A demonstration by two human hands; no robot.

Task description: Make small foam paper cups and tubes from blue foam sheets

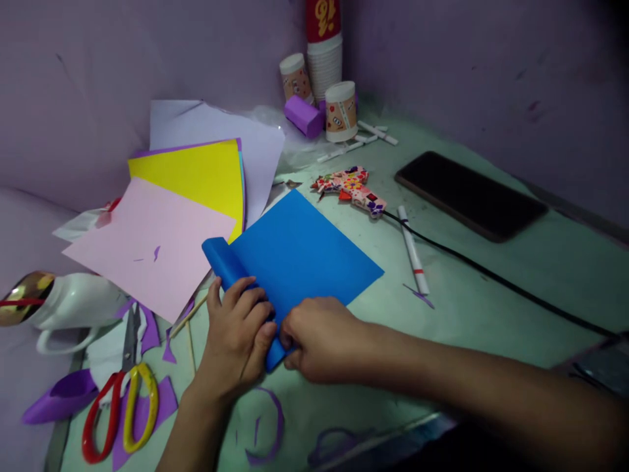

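A sheet of blue paper lies on the table with its left side folded or rolled over into a flat band. Across that band rest the fingers of my left hand, curled over it and pressing it down. My right hand is closed at the near end of the band, thumb and bent fingers pinching the paper's edge. Part of the band is hidden under both hands. Just left of the paper is a pink sheet, partly over a yellow sheet.
Scissors lie at left among purple scraps, near a white mug. Beyond the blue paper are a flowered glue gun with a black cord, a marker, a phone and paper cups.
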